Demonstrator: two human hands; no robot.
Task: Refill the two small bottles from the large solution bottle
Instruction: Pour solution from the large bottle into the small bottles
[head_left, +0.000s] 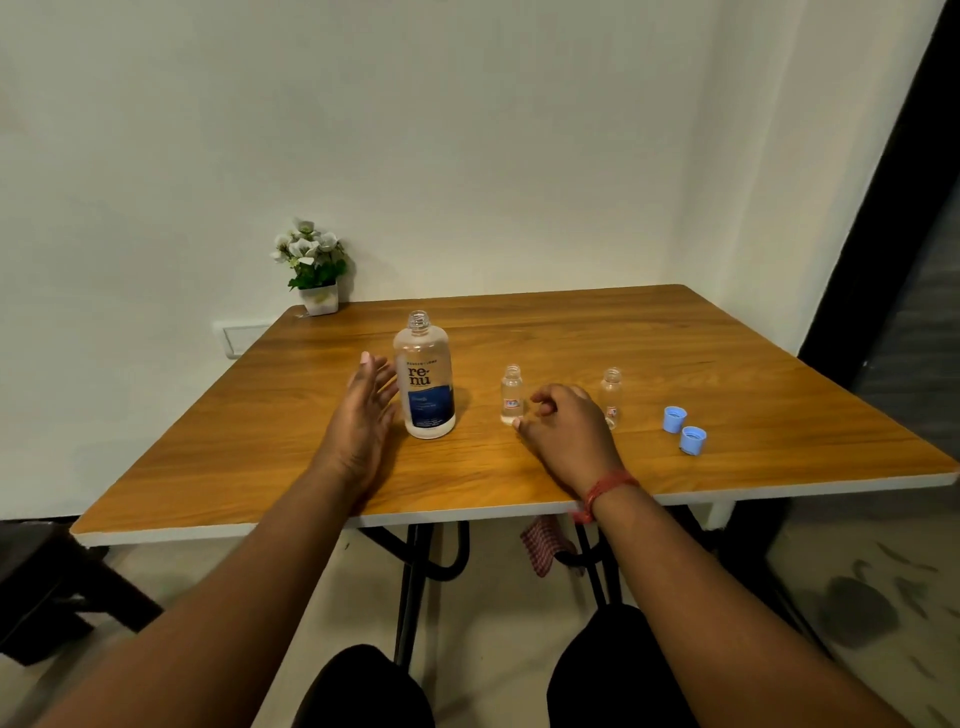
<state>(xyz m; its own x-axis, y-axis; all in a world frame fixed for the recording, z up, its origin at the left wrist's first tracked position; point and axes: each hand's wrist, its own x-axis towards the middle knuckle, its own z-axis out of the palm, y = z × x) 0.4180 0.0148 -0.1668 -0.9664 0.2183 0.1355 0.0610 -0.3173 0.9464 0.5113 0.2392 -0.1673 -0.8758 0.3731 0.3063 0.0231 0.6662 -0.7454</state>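
Head view: uncapped re-nu solution bottle upright on the wooden table, left hand just left of it with fingers straight and apart, right hand loosely curled, empty, between two open small bottles, two blue caps at right

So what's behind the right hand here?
The right hand partly covers the far small bottle; only its open neck, shoulder and a strip of label show. Its base and liquid level are hidden. The near small bottle stands uncovered, left of the hand.
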